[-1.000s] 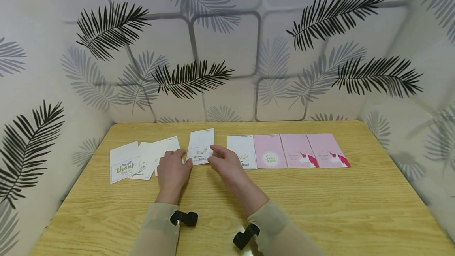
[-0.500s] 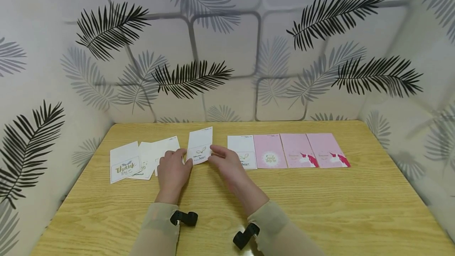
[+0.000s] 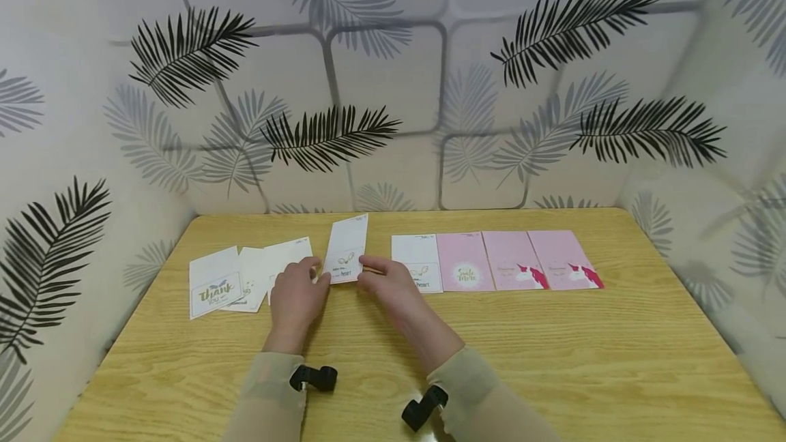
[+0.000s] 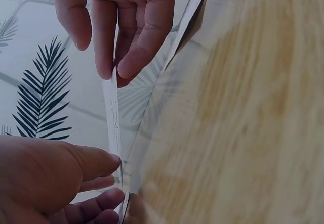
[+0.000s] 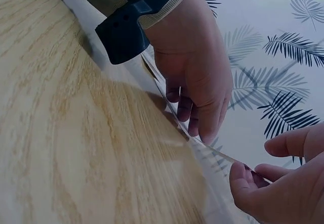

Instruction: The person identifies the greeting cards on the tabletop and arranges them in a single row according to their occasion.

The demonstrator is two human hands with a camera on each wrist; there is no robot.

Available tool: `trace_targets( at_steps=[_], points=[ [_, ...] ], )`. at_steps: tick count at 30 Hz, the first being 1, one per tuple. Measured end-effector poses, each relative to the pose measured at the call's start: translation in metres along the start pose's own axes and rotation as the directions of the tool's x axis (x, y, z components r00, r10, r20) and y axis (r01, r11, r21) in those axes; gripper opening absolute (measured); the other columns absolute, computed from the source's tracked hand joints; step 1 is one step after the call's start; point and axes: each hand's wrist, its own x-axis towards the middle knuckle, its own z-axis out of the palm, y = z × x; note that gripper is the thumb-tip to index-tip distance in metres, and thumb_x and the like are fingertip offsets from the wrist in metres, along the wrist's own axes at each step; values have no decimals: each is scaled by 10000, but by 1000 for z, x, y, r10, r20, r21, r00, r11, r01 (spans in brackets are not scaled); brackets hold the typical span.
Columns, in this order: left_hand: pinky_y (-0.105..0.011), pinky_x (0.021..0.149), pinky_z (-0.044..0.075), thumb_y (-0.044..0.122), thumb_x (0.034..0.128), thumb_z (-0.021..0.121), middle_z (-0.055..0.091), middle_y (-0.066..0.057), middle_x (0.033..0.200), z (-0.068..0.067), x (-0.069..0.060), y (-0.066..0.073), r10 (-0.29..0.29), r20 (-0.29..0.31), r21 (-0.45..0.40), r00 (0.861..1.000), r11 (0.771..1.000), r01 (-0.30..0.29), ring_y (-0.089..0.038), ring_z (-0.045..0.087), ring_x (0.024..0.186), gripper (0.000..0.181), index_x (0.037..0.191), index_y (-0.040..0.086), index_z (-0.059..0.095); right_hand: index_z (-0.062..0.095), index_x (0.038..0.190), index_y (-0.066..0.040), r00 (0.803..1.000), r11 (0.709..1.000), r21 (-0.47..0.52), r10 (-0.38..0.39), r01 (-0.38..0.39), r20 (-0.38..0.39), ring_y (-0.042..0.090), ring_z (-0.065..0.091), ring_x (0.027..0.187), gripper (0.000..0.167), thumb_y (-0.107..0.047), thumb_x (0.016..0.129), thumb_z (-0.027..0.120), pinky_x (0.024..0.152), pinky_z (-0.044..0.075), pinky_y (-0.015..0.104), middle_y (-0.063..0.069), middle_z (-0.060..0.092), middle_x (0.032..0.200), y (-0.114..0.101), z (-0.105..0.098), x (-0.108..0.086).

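Observation:
A white greeting card (image 3: 347, 244) with gold wings and the word "heart" stands tilted up from the table between my hands. My left hand (image 3: 297, 295) pinches its left edge near the bottom. On the opposite edge, my right hand (image 3: 393, 288) pinches it between thumb and fingers. Seen nearly edge-on in the left wrist view, the card (image 4: 112, 115) is a thin white strip between both hands' fingertips. The right wrist view likewise shows a thin card edge (image 5: 223, 155) between the two hands. A matching white card (image 3: 413, 247) lies to the right, partly hidden by my right hand.
Right of the matching card lie a pink "Smile More" card (image 3: 467, 258) and two pink unicorn cards (image 3: 512, 251). At left, a "Thank you" card (image 3: 215, 278) overlaps a white card (image 3: 245, 261), beside another pale card (image 3: 288, 253) partly behind my left hand. A leaf-patterned wall backs the wooden table (image 3: 552, 360).
The held card's top edge has risen and the card has tilted more upright. Both hands have stayed nearly in place, still on its edges. The other cards have not moved.

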Motion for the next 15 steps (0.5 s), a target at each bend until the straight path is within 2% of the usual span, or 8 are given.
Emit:
trace_targets(
  at_steps=[8,11,15],
  points=[
    [-519,837,545,211,1065,707,781,-115,1136,-9,-2,5,-4,-26,-131,1000,991,1,-313,706,949,376,1396,33,714,670,1491,2,1000,998,55,-18,19,-17,211,635,1073,534,5,957,679,1062,535,453,169,629,1515,-10,-5,-7],
    [-501,807,529,212,1060,706,783,-112,1121,-11,-2,10,3,-50,-158,999,987,-11,-313,692,922,367,1383,38,721,669,1487,13,999,997,70,-21,23,-29,213,621,1069,532,18,955,665,1039,534,425,180,599,1546,-13,-9,-10],
    [-487,815,514,213,1055,713,776,-114,1122,-13,-2,20,-5,-49,-180,999,984,-4,-321,674,934,378,1391,41,716,669,1484,20,999,998,48,-29,31,-45,218,612,1082,540,14,944,664,1005,533,389,183,578,1576,-13,-16,-12]
  ],
)
